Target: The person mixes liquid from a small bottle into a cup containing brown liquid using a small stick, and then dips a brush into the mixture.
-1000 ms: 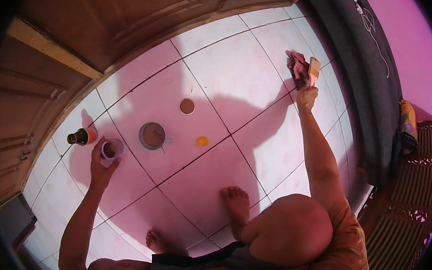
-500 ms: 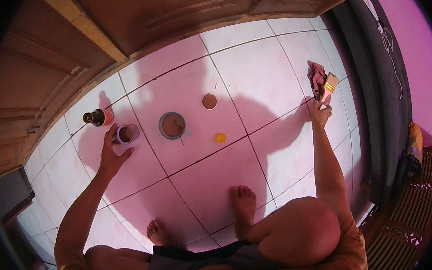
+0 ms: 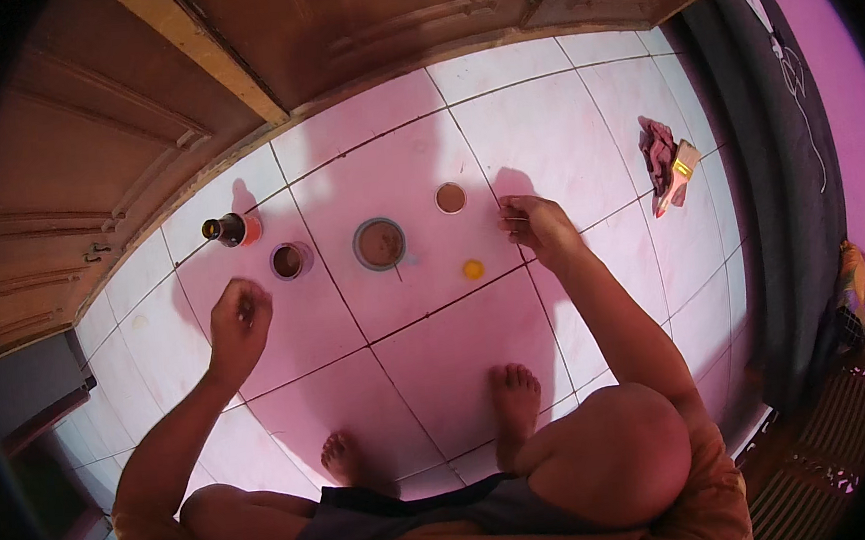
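Note:
My left hand (image 3: 241,324), its fingers curled in with nothing visible in them, hovers just below a small cup (image 3: 290,262) of dark brown contents. My right hand (image 3: 540,227) is over the tiles with its fingers loosely bent and apart, holding nothing I can see. Left of it are a shallow round container (image 3: 450,199) of brown stuff and a small yellow cap (image 3: 473,269). A grey-green mug (image 3: 381,244) with brown contents stands between the hands. Behind the small cup is a dark bottle (image 3: 234,230) with a reddish label. A paintbrush (image 3: 683,164) lies against a crumpled maroon cloth (image 3: 658,149) at the right.
White floor tiles (image 3: 440,370) stretch under everything, tinted pink in my shadow. Brown wooden doors (image 3: 385,22) close off the far side. A dark curtain-like drape (image 3: 769,206) and a brown slatted rack (image 3: 845,432) stand at the right. My bare feet (image 3: 517,400) are at the front.
My right hand has let go of the paintbrush, leaving it by the cloth, and moved left toward the round container. My left hand has come off the small cup and curled. The view has shifted slightly.

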Motion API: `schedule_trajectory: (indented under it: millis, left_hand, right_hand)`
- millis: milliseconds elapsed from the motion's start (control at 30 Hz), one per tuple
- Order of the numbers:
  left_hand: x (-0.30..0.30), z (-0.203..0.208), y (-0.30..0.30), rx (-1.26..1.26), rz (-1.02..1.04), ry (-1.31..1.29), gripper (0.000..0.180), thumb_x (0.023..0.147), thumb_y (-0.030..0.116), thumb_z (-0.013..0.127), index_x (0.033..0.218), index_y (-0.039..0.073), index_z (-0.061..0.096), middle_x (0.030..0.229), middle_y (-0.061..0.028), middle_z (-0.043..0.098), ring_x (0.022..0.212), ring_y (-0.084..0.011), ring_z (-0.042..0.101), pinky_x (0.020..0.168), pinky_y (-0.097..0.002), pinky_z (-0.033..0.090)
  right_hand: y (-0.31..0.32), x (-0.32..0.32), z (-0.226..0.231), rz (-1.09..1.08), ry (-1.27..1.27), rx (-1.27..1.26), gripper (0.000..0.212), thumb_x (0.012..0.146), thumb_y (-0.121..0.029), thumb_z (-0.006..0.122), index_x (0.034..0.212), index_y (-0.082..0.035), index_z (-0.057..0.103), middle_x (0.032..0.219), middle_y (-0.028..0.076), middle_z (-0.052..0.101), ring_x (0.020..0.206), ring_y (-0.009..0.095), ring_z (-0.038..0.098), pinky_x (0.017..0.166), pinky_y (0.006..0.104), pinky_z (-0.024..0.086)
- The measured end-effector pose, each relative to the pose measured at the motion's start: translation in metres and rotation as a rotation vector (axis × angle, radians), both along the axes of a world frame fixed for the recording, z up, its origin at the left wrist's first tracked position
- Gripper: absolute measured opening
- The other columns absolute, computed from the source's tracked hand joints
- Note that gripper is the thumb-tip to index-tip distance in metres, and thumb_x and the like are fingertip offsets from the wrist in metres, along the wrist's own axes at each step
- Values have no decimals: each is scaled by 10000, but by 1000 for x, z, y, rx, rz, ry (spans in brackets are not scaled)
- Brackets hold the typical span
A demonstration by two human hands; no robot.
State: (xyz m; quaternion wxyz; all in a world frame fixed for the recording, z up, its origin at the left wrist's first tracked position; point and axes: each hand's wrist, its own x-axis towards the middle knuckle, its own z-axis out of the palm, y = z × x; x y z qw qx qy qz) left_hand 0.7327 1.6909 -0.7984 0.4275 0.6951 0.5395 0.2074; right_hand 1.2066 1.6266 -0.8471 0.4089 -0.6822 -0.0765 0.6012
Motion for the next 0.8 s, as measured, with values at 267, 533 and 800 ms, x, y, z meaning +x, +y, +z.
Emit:
schedule_trajectory:
  millis: [267,533,800]
  left_hand:
    - [218,23,75,-665,-123,-287,558,1105,472,445,1232,-54,580,1170,-167,676,1092,-237,675,963,-375,555]
    - [283,-27,79,-874,187,-70,891,1059,676,300,1361,-150,441,1275,-315,609,1160,-382,645,1041,-454,526]
    - [279,-43,87,-977,209,-168,955,1045,710,263,1361,-178,413,1262,-349,605,1163,-404,647,1035,-454,538]
  right_hand:
    - [6,-11,-26,-30,82,-92,248,1022,-204,539,1114,-52,712,938,58,711,846,193,679,755,363,527]
    - [9,-23,-34,-74,149,-59,232,997,-221,586,1090,-51,713,922,49,705,783,173,674,740,364,521]
    - [19,-32,-24,-80,172,-27,228,994,-171,572,1113,-28,703,894,47,680,741,173,649,670,343,507]
